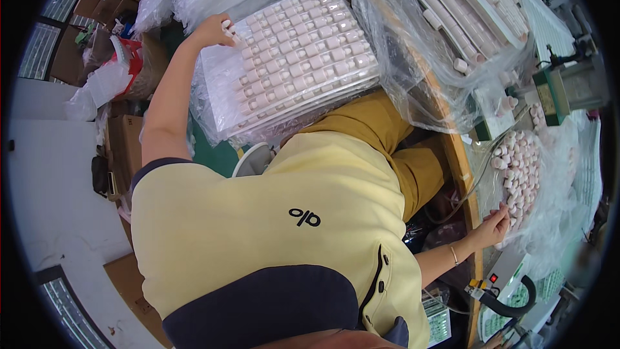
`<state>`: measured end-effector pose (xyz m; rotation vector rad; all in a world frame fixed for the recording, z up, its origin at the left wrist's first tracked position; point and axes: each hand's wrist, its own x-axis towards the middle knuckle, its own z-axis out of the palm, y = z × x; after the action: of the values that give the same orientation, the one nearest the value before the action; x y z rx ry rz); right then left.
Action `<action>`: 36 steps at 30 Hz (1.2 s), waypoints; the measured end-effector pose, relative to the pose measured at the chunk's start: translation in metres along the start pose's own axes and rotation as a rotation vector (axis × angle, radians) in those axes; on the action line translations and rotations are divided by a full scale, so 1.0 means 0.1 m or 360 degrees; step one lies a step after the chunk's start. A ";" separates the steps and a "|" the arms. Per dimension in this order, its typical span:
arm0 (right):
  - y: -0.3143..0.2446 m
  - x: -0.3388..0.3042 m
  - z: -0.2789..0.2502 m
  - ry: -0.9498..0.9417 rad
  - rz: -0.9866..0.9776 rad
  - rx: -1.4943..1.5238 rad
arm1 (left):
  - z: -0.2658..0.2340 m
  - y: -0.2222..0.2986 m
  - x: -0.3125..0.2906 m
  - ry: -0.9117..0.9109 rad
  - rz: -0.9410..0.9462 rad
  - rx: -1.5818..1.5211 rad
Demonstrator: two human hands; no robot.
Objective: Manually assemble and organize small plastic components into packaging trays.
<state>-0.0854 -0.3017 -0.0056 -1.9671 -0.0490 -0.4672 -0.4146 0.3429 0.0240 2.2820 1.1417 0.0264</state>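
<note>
Where the head view looked down past the seated person's lap, the left hand was stretched to the upper-left corner of a stack of white trays, fingers curled closed around small pale pieces. Pale pink cylinders lay in close rows on the top tray, probably ranked so that none would roll; a bare strip ran along the side nearer the left forearm. The stack stood beside the knees, apparently for easy reach.

Right hand: at the lower edge of a heap of small pinkish pieces on the workbench, thumb and fingertips drawn near each other. Whether anything sat between them, I could not tell. The heap lay loose, likely so that fingers could get at it from the edge, with the arms spread wide between the two places.

Farther up the bench, a clear plastic bag enclosed more pink cylinders, seemingly against dust. A green-faced machine stood beyond the heap; a white box with a red light was near the right hand.
</note>
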 end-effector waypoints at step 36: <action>0.33 0.79 0.47 -0.0802 -0.0225 -0.1293 | 0.82 -0.17 -0.78 0.0238 0.0067 -0.0032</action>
<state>0.0093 -0.2882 -0.0242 -2.8575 -0.3670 -0.0511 -0.4547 0.2530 -0.0342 2.3178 1.1620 0.2278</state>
